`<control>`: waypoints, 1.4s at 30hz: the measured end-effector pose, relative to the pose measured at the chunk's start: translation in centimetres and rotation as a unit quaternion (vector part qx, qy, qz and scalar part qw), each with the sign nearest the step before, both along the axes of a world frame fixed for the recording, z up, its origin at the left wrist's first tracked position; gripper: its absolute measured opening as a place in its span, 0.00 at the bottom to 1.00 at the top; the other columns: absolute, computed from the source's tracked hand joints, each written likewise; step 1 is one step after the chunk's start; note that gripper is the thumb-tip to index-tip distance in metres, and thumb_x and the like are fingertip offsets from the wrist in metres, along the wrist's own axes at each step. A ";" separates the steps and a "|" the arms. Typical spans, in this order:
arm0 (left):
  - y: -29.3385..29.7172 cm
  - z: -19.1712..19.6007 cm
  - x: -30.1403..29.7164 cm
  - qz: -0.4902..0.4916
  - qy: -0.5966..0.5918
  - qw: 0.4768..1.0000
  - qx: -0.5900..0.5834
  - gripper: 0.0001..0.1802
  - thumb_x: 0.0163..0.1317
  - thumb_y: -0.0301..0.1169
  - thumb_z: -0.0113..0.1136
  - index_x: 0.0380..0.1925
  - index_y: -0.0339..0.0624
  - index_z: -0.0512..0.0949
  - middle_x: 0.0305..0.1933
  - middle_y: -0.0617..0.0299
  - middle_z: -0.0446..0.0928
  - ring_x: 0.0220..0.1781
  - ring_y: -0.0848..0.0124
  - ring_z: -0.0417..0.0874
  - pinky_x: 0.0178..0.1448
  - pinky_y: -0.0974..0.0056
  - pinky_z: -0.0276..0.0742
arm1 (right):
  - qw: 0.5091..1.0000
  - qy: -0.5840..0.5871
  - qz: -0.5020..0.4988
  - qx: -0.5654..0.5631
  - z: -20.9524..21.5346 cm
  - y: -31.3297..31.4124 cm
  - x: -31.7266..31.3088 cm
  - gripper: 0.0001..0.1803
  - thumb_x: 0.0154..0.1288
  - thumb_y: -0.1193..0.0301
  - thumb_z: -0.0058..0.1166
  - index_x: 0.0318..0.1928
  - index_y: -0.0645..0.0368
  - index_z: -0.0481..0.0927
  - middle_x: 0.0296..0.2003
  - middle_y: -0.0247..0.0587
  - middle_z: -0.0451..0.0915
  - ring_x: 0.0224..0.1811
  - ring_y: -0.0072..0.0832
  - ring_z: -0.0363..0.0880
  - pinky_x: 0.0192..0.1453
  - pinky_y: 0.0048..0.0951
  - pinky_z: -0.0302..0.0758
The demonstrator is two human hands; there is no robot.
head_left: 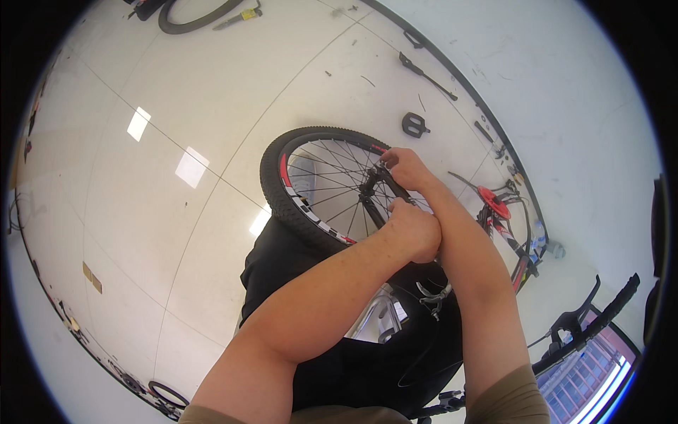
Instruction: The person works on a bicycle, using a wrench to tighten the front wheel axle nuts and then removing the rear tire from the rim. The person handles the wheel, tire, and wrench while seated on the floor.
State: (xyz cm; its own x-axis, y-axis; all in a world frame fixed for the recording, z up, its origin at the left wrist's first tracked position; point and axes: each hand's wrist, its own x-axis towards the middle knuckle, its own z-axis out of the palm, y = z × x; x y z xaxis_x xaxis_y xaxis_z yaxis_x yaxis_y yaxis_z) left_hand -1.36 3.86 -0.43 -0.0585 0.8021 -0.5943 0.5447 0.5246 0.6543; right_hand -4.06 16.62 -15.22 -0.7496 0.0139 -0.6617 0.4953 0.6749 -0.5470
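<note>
Black knobby rubber front wheel (282, 185) with red-and-white rim and thin metal spokes stands upright over the white tiled floor (162, 106). Left hand (415, 230) is clenched around the black fork leg (372, 212); right hand (404, 168) pinches the wheel hub (372, 185).

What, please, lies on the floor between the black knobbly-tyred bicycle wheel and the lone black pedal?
In the head view, only bare white floor lies between the black knobbly-tyred bicycle wheel and the black pedal.

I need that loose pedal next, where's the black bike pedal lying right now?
In the head view the black pedal lies on the white floor, above and right of the front wheel, just beyond the right hand.
</note>
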 end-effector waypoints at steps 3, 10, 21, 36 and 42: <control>0.0 0.0 -0.1 -0.003 -0.002 1.000 -0.002 0.22 0.62 0.37 0.59 0.54 0.42 0.82 0.56 0.57 0.83 0.58 0.59 0.83 0.63 0.36 0.67 | 1.000 -0.008 -0.013 -0.005 -0.1 -0.1 0.0 0.23 0.55 0.83 0.45 0.51 0.62 0.83 0.47 0.52 0.85 0.51 0.42 0.83 0.58 0.35 0.78; 0.0 0.0 -0.1 -0.002 -0.003 1.000 -0.004 0.21 0.62 0.37 0.58 0.54 0.43 0.82 0.56 0.57 0.83 0.57 0.59 0.84 0.63 0.36 0.67 | 0.999 -0.008 0.007 0.047 0.0 0.3 0.1 0.20 0.56 0.82 0.48 0.48 0.63 0.85 0.46 0.54 0.85 0.51 0.44 0.83 0.59 0.35 0.78; 0.0 0.0 -0.1 0.002 -0.003 1.000 -0.006 0.21 0.63 0.37 0.58 0.54 0.44 0.82 0.56 0.58 0.83 0.57 0.60 0.84 0.63 0.35 0.67 | 0.999 0.003 -0.041 -0.012 -0.3 0.2 0.2 0.18 0.56 0.81 0.50 0.47 0.63 0.84 0.46 0.53 0.85 0.51 0.43 0.84 0.58 0.36 0.78; 0.2 0.2 -0.2 0.000 -0.010 1.000 -0.012 0.22 0.62 0.36 0.58 0.55 0.42 0.81 0.56 0.55 0.83 0.58 0.58 0.83 0.64 0.35 0.66 | 1.000 0.016 -0.006 0.022 -0.4 0.3 0.2 0.22 0.54 0.84 0.45 0.49 0.69 0.83 0.45 0.55 0.85 0.49 0.40 0.83 0.55 0.35 0.78; 0.3 0.1 0.0 0.006 0.010 1.000 -0.005 0.19 0.61 0.37 0.58 0.51 0.43 0.82 0.52 0.56 0.84 0.54 0.59 0.84 0.59 0.41 0.67 | 0.999 0.007 0.013 0.030 -0.6 0.5 0.0 0.23 0.54 0.84 0.45 0.51 0.67 0.82 0.46 0.56 0.85 0.51 0.40 0.83 0.56 0.36 0.78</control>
State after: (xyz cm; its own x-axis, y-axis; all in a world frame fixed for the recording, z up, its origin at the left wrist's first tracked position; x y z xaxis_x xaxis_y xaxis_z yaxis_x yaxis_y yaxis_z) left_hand -1.32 4.15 -0.34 -0.0803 0.7956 -0.6005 0.5506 0.5376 0.6387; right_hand -4.03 17.14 -15.79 -0.7596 0.0337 -0.6495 0.4700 0.7187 -0.5124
